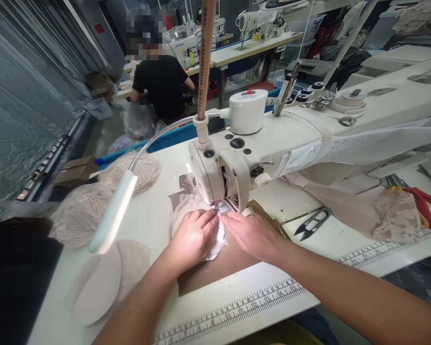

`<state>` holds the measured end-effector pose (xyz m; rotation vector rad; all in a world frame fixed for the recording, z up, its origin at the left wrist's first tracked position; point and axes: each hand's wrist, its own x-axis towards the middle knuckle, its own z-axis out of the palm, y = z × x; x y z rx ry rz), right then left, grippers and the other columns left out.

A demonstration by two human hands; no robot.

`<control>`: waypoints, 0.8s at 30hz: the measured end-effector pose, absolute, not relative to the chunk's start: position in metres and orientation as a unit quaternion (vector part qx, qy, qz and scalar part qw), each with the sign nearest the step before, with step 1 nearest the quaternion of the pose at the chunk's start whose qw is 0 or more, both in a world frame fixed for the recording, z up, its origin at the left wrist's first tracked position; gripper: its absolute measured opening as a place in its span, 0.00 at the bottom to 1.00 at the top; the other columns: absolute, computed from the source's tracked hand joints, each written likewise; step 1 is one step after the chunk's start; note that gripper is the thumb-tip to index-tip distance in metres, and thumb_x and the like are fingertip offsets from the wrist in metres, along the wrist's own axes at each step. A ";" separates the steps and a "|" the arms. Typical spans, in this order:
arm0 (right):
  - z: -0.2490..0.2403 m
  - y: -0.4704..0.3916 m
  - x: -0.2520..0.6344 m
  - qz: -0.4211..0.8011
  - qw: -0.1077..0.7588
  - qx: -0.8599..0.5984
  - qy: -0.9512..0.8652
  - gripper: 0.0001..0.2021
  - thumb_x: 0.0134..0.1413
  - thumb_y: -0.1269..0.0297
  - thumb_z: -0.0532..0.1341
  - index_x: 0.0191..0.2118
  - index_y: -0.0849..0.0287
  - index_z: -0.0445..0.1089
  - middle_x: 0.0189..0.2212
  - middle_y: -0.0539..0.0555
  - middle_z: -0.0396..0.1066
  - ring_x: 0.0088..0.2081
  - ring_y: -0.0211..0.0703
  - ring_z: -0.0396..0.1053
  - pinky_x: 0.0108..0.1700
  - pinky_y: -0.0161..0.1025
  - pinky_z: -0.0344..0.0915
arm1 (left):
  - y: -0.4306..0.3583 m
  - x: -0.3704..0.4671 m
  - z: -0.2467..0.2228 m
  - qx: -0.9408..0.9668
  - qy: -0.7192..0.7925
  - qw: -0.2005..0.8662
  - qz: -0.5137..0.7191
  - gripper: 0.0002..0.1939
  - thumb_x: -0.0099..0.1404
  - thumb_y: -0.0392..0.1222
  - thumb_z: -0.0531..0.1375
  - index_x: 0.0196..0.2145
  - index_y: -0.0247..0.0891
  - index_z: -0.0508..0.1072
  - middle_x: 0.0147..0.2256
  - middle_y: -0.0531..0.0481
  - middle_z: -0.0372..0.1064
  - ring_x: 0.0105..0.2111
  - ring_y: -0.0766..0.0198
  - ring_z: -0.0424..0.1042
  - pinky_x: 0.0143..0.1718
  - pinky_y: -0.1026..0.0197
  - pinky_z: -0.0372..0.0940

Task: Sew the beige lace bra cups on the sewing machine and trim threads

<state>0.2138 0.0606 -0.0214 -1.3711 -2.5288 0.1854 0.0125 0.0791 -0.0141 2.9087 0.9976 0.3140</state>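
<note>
One white table [154, 215] spreads beneath both hands. One sewing machine [290, 129] stands over it, its head just beyond the fingertips and its arm running off past the right hand. One ruler strip [247, 306] crosses the table on the near side of the hands; one brown sheet [217, 273] lies under them. Two lace stacks, the nearer [81, 211] and the farther [141, 172], sit well left of the left hand, with one lamp [115, 211] hanging between them and it. One smooth oval pad [100, 287] lies left of the left forearm. The two hands, left [194, 235] and right [251, 235], are open, palms down, fingers extended. One lace-edged piece [215, 245] lies under the left hand, reaching the right fingertips at the needle. Beyond the right forearm lie one red-handled tool [425, 206], then one thread snips [313, 224], nearer the hand.
</note>
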 end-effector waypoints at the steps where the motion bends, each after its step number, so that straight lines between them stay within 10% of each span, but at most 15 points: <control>1: -0.022 0.061 0.214 0.063 0.130 -0.471 -0.870 0.15 0.57 0.76 0.52 0.46 0.63 0.71 0.34 0.55 0.72 0.30 0.41 0.61 0.30 0.37 0.53 | 0.079 0.013 -0.014 0.940 0.322 0.028 0.105 0.19 0.65 0.32 0.52 0.53 0.30 0.68 0.53 0.39 0.67 0.44 0.53 0.65 0.44 0.49 0.65; 24: -0.022 0.067 0.219 0.075 0.206 -0.433 -0.874 0.12 0.57 0.74 0.52 0.41 0.62 0.72 0.30 0.54 0.71 0.27 0.38 0.60 0.30 0.36 0.53 | 0.091 0.012 -0.014 0.930 0.321 0.055 0.169 0.16 0.67 0.37 0.52 0.50 0.35 0.70 0.50 0.42 0.70 0.47 0.53 0.67 0.49 0.47 0.65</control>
